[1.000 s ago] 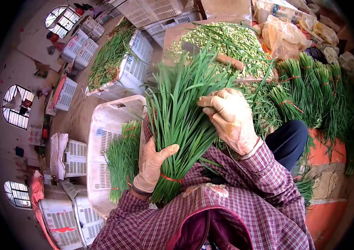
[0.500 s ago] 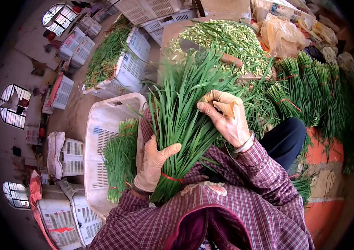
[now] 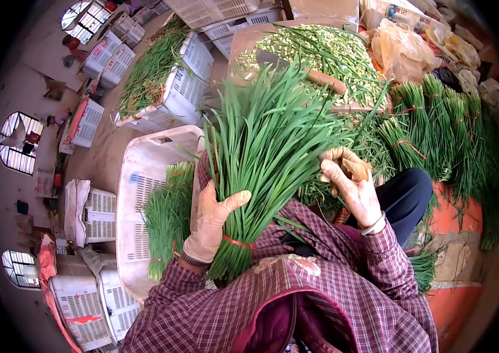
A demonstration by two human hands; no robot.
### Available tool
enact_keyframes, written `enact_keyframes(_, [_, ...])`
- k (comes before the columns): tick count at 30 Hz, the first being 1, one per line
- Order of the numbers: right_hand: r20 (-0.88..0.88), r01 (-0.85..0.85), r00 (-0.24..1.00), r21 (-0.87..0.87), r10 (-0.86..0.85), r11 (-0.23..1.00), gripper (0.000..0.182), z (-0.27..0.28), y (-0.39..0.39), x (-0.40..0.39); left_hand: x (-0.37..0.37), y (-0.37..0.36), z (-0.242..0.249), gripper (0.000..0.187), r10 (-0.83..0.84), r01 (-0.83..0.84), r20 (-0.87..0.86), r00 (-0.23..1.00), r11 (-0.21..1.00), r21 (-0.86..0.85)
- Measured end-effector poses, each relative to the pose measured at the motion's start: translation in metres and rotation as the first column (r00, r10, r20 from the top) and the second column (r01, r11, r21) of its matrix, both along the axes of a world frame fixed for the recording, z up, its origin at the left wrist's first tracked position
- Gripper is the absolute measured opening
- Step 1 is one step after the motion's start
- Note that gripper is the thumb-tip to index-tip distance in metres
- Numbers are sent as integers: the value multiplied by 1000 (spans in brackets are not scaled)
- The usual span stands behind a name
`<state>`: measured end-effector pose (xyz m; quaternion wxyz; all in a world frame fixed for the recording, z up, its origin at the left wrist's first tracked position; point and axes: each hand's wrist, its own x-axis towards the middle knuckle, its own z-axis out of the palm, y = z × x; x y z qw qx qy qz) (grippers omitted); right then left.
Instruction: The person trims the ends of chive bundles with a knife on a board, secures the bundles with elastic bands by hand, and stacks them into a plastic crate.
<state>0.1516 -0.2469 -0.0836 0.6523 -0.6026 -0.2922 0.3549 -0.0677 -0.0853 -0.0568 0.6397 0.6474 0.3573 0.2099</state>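
Observation:
My left hand (image 3: 209,220), in a thin tan glove, is wrapped round a large bunch of garlic chives (image 3: 261,141). A red band ties the bunch near its cut ends, just below that hand. The leaves fan out upward and away from me. Beside the right edge of the leaves is my right hand (image 3: 354,187), its torn glove loose over the fingers. Those fingers are curled in with the thumb close to them; what they pinch, if anything, cannot be made out. Left of the bunch, a white plastic crate (image 3: 129,217) holds tied chive bunches (image 3: 167,226).
Ahead lies a board (image 3: 243,44) with chopped stems and a wooden-handled knife (image 3: 327,81). Loose trimmings (image 3: 373,147) lie below it. Tied bunches (image 3: 437,123) stand at the right near plastic bags (image 3: 402,52). Another crate (image 3: 187,76) of greens is at the upper left.
My right hand has moved off the middle of the leaves, to the right and slightly toward me. My left hand still holds the bunch, whose leaves have spread a little.

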Motion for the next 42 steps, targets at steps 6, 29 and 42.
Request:
enact_keyframes(6, [19, -355, 935, -5, 355, 935, 72, -22, 9, -56, 42, 14, 30, 74, -71, 103, -89, 993, 900, 423])
enact_keyframes(29, [-349, -257, 861, 328, 369, 909, 57, -39, 45, -88, 45, 33, 31, 50, -255, 334, 247, 935, 868, -368])
enact_keyframes(42, [498, -558, 782, 292, 375, 777, 21, 73, 7, -55, 20, 38, 70, 46, -286, 285, 19, 958, 945, -160])
